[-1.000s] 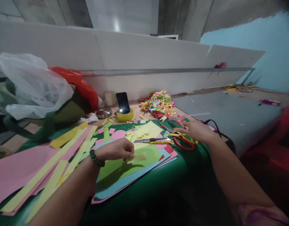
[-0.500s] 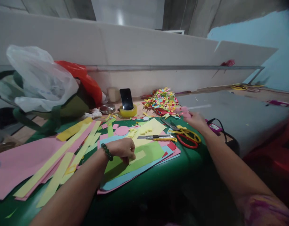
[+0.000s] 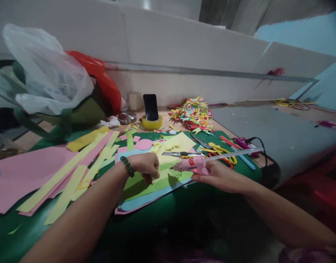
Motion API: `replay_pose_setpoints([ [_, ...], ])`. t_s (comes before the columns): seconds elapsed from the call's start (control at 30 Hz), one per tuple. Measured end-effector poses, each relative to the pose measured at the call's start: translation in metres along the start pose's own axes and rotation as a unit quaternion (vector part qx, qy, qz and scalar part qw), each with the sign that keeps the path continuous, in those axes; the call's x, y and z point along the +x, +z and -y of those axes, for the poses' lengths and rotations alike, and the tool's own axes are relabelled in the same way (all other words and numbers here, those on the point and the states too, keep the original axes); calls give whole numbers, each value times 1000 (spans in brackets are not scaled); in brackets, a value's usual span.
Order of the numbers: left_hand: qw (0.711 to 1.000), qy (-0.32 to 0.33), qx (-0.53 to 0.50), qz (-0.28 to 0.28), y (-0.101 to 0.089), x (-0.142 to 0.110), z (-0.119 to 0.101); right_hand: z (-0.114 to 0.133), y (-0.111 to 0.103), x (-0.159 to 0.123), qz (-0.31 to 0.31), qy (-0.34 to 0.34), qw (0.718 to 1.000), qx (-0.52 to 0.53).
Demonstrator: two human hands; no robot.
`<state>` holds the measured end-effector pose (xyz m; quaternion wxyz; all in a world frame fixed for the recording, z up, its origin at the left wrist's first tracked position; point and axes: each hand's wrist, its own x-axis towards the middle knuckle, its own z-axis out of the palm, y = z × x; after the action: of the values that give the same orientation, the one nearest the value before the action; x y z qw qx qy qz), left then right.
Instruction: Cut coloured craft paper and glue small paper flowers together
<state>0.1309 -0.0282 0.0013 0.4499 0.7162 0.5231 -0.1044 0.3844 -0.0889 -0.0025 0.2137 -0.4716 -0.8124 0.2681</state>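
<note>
My left hand, with a dark bead bracelet at the wrist, is closed at the edge of a small pale-yellow paper piece, which lies on a green sheet. My right hand grips a pink hot glue gun with a clear glue stick poking out behind. Its nozzle points left, above the green sheet and close to the yellow piece. Under the green sheet lie blue and pink sheets. Just beyond the glue gun is a yellow-and-black utility knife.
Scissors with red and yellow handles lie right of the sheets. Paper strips spread at left. Behind stand a phone in a yellow tape roll, a heap of paper scraps and a bag holding plastic bags.
My right hand has brought the glue gun from the far right, near the scrap heap, down and left over the green sheet. My left hand stays at the yellow piece. The view has shifted slightly.
</note>
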Motion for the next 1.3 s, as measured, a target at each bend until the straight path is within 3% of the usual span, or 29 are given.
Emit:
replay_pose_setpoints([
  [0.13,1000,-5,2,-2,0,-1,-1,2,3,4,56,21,998,-18],
  [0.77,1000,-5,6,4,-1,-3,-3,13,0,9,105,95,985,-99],
  [1.13,1000,26,-15,3,0,1,4,6,0,10,113,79,990,-42],
  [1.3,999,41,-22,-3,1,2,5,1,-20,0,94,28,995,13],
])
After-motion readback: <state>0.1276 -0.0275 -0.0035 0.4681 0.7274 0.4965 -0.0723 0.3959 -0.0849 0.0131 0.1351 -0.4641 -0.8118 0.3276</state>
